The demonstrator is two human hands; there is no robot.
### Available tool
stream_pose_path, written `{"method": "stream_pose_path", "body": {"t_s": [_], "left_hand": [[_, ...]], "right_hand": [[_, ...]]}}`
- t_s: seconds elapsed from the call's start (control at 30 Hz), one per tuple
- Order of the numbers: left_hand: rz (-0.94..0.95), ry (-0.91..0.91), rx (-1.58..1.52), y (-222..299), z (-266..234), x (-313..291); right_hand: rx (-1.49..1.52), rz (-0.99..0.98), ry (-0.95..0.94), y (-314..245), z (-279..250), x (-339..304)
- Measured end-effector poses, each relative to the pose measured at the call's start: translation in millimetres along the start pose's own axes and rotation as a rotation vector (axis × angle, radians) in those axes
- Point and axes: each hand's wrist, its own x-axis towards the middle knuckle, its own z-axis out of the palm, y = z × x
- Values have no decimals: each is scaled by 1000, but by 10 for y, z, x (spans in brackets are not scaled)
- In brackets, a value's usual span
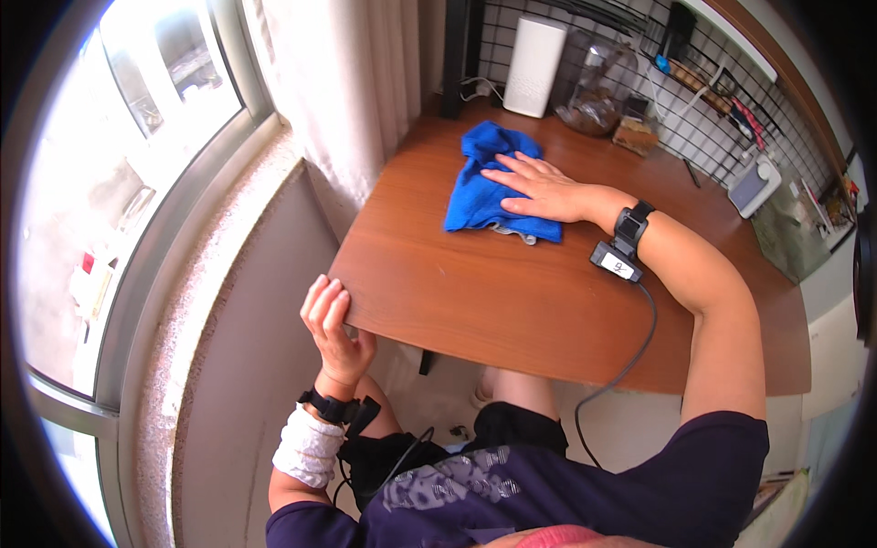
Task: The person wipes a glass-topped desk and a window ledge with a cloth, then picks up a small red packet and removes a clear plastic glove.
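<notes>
A crumpled blue cloth (484, 187) lies on the brown wooden table (512, 292), toward its far left part. My right hand (539, 187) rests flat on the cloth, palm down, fingers spread and pointing left. A bit of pale lining shows under the cloth's near edge. At the table's near left corner, my left hand (333, 324) grips the edge, with its fingers bent over the top and the thumb lower down. Both wrists wear black straps; a small black device (617, 260) with a cable hangs at the right one.
A white box-shaped device (534, 66), a clear jar (594, 87) and a small brown box (637, 134) stand at the back before a black wire grid (703, 119). A small white device (755, 185) sits far right. Left are a curtain (343, 82) and window ledge (224, 247).
</notes>
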Motion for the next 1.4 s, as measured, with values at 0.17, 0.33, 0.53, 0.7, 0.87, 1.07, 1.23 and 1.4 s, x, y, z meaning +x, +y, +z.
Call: {"method": "stream_pose_path", "body": {"t_s": [0.17,0.33,0.53,0.7,0.87,1.07,1.23,1.4], "left_hand": [[8,6,-4,12,-59,-48],[5,27,9,38,-35,-93],[-53,-1,41,86,-104,-18],[-124,4,90,186,-67,-1],[-199,-106,361,527,-172,137],[63,-400,226,1162,-3,242],[109,-342,324,1250,38,194],[57,-239,343,1285,130,230]], "right_hand": [[16,148,-88,253,-106,112],[39,282,-26,655,-112,38],[-28,403,21,671,2,84],[-60,214,36,275,89,-75],[-48,-74,68,-317,209,-506],[-5,-346,49,-729,323,-1016],[13,-438,-16,-644,227,-1131],[-61,-314,-36,-27,164,-810]]}}
